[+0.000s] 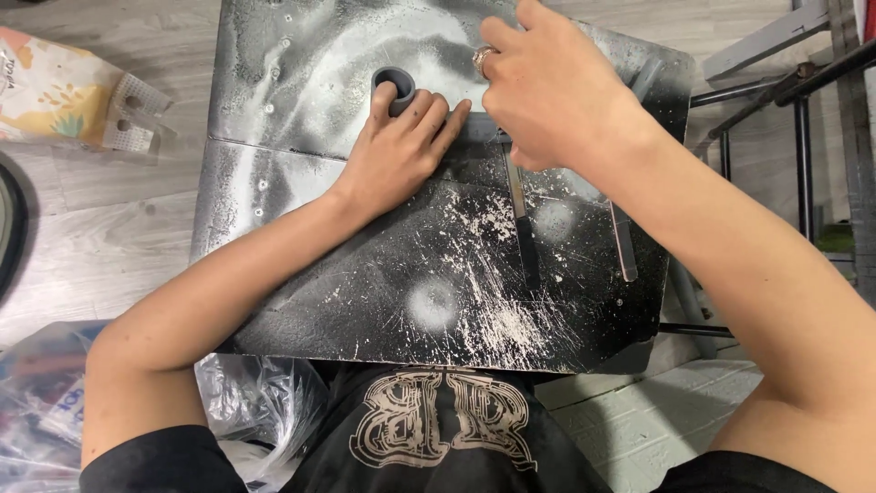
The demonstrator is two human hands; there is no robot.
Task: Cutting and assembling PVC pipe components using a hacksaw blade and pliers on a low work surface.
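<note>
Head view: a black board (301, 301), sprayed with white and grey paint and scratched pale near its front edge, fills the middle. The left hand (397, 151) lies flat on the board, fingers together, pressing on a grey pipe piece (394, 84) whose open round end shows just past the index fingertip. The right hand (547, 87) sits just beside it, fingers curled downward; what they pinch cannot be told. A thin knife-like tool (522, 219) lies below the right hand.
</note>
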